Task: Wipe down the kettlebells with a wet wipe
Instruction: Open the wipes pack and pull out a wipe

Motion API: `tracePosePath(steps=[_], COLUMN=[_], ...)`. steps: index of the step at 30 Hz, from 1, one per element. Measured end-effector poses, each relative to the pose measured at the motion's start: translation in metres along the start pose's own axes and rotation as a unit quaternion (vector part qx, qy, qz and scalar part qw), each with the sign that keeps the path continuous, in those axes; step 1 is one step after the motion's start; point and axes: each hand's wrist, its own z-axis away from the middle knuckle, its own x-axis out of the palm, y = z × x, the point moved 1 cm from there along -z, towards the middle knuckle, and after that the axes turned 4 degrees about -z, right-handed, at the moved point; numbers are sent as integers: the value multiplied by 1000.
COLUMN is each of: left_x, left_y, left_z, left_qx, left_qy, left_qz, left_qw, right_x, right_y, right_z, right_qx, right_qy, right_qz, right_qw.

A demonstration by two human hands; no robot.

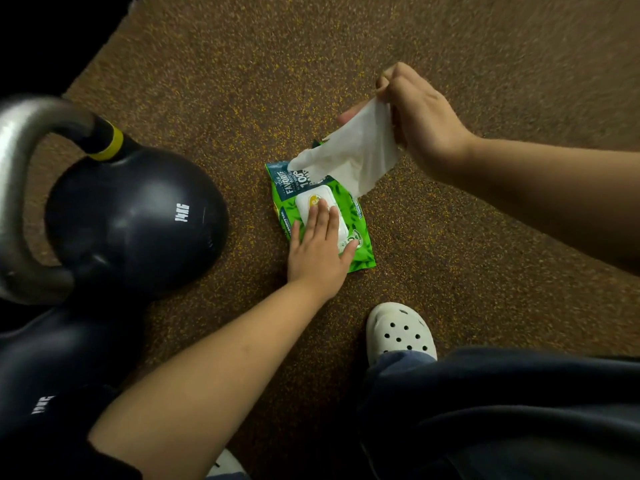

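Note:
A green pack of wet wipes (360,251) lies on the speckled brown floor at the centre. My left hand (318,247) rests flat on its white lid, fingers spread. My right hand (419,116) is up and to the right, pinching a white wet wipe (353,154) that hangs down over the far end of the pack. A black kettlebell (135,220) with a steel handle and a yellow band stands at the left. A second black kettlebell (52,372) sits at the lower left, partly cut off by the frame.
My foot in a white clog (398,330) is planted just below and right of the pack. My dark trouser leg (502,410) fills the lower right. Speckled rubber floor (485,254) stretches to the far side and the right.

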Motion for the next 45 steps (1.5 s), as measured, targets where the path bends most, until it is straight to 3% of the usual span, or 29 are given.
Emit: tracePosePath(steps=[4, 7, 11, 13, 15, 17, 18, 20, 23, 26, 28, 32, 35, 40, 45], left_x=[-11, -30, -47, -55, -59, -65, -68, -76, -91, -107, -118, -140, -153, -185, -224], left_y=[-12, -19, -28, -34, -40, -44, -45, -44, -38, -37, -40, -53, -58, -50, -49], left_z=[-4, -11, -31, -42, -52, -59, -59, -56, -52, -48, -42, -25, -12, 26, 76], left_qx=[41, 17, -86, -96, -62, -30, -27, -42, -70, -52, -26, -36, -43, -34, -14], left_qy=[93, 187, 240, 241, 241, 205, 174, 100, 19, -70, -96, -45, -1, 83, 120], left_qz=[133, 343, 489, 494, 450, 459, 503, 604, 679, 788, 812, 822, 801, 758, 708], left_qw=[986, 920, 834, 830, 858, 864, 846, 789, 731, 609, 575, 567, 597, 646, 696], right_x=[5, 8, 8, 9, 12, 16, 17, 19, 23, 31, 37, 51, 57, 59, 67], right_y=[2, 5, 12, 15, 17, 16, 15, 9, -1, -13, -22, -42, -51, -74, -107], right_z=[-5, -9, -25, -35, -43, -46, -47, -50, -56, -64, -67, -62, -48, -11, 16], right_qx=[-4, -2, 2, 4, 8, 23, 34, 58, 83, 83, 76, 59, 61, 100, 111], right_qy=[1, -4, 0, 2, -3, -16, -25, -51, -91, -128, -145, -142, -128, -261, -315], right_qz=[-5, 5, 12, -14, -46, -71, -89, -120, -154, -146, -124, -84, -34, 80, 146], right_qw=[1000, 1000, 1000, 1000, 999, 997, 995, 990, 980, 978, 979, 985, 989, 957, 931])
